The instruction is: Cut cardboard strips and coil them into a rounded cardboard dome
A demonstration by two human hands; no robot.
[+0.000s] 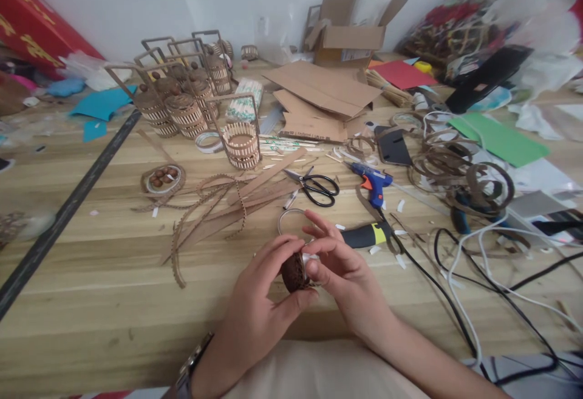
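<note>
Near the table's front edge, my left hand (262,302) is closed round the left side of a small dark brown round piece (293,272), thumb below and fingers above. My right hand (348,271) pinches at the right side of the same piece, where something whitish shows between the fingers; its exact shape is hidden. Just beyond the hands lie a thin ring (291,220), a black-handled pair of scissors (321,189) and a dark tool grip with a yellow band (367,235). A blue glue gun (376,183) rests farther right.
Slatted baskets with tall handles (186,113) stand at the back left, one basket (241,144) nearer. Brown strips (218,217) and a bowl of brown balls (163,178) lie left. Cardboard (321,89) is behind; cables (460,302) and coiled strips (489,189) crowd the right.
</note>
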